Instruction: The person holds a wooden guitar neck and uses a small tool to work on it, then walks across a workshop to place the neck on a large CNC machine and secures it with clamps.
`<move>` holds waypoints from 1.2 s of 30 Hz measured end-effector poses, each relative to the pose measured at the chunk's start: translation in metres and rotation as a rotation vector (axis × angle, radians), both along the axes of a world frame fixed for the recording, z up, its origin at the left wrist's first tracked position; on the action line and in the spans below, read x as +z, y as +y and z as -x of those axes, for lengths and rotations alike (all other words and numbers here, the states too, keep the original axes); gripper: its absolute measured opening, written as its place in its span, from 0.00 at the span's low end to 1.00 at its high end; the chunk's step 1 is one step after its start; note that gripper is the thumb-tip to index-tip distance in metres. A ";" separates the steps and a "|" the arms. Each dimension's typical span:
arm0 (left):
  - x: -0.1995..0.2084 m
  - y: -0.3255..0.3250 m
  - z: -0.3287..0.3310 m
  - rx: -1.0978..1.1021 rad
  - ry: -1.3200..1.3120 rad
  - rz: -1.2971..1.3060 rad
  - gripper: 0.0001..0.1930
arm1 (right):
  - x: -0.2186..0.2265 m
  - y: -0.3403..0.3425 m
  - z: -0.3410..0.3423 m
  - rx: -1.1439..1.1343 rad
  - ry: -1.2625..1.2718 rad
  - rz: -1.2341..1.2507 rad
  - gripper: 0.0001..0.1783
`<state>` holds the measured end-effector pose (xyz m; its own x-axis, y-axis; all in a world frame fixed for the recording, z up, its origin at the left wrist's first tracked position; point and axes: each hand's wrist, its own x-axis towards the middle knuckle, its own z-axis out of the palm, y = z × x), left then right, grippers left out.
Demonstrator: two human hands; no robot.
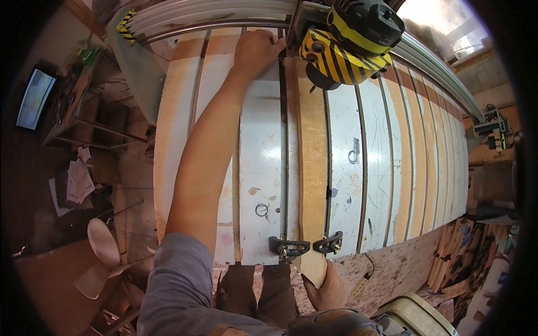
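Note:
A long wooden board (312, 168) lies lengthwise on the slotted machine bed (260, 134), its near end jutting past the front edge. My right hand (330, 288) grips that near end, thumb at its left side and fingers around its right. My left hand (255, 53) reaches far across the bed, a digit stretched toward the board's far left edge under the gantry; its other fingers are mostly hidden. Two black clamps, a left clamp (289, 246) and a right clamp (328, 243), sit on either side of the board near the front edge.
A yellow-and-black router head (353, 47) hangs from the metal gantry (218, 17) above the board's far end. To the left stand a white chair (103, 241) and a lit screen (35, 99). Wood offcuts (448, 252) are piled at the right, and a bin (414, 313) stands near my right side.

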<state>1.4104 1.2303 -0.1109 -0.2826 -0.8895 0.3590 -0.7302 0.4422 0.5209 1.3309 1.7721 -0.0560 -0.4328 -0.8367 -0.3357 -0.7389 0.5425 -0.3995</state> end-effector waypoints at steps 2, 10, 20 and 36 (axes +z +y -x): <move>-0.003 0.000 0.008 0.134 0.039 -0.077 0.20 | 0.001 0.001 0.001 0.032 -0.002 -0.006 0.30; -0.002 0.007 -0.016 -0.132 0.473 0.007 0.18 | 0.001 0.001 0.000 -0.001 -0.027 -0.026 0.32; 0.017 0.020 0.010 0.088 -0.043 -0.104 0.11 | -0.004 0.005 0.000 -0.034 -0.040 -0.025 0.33; -0.022 0.010 -0.001 -0.213 0.126 -0.106 0.29 | 0.007 -0.004 0.000 -0.008 -0.034 -0.021 0.30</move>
<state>1.4115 1.2404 -0.1331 -0.4260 -0.8495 0.3113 -0.5531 0.5168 0.6535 1.3308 1.7677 -0.0491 -0.4278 -0.8258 -0.3676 -0.7207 0.5570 -0.4127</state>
